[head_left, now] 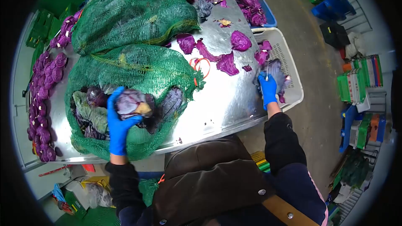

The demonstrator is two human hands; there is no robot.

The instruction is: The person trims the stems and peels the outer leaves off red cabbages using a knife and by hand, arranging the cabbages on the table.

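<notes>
My left hand (119, 119), in a blue glove, has its fingers spread round a red cabbage (133, 104) whose pale cut stem shows. It is over the mouth of a green net sack (155, 73) that holds more cabbages with dark outer leaves. My right hand (268, 87), also gloved in blue, is closed round a knife (267, 65) with its blade pointing away from me. That hand is at the table's right edge, above a white crate (294, 75) with purple leaves in it. Dark, blurred leaves (276, 73) are beside the hand.
Trimmed purple cabbages (52, 73) line the left side of the metal table (226, 100). A second full net sack (134, 12) lies farther back. Loose leaves (227, 63) and orange rings (202, 66) lie mid-table. A blue crate (268, 4) of leaves stands behind the white one.
</notes>
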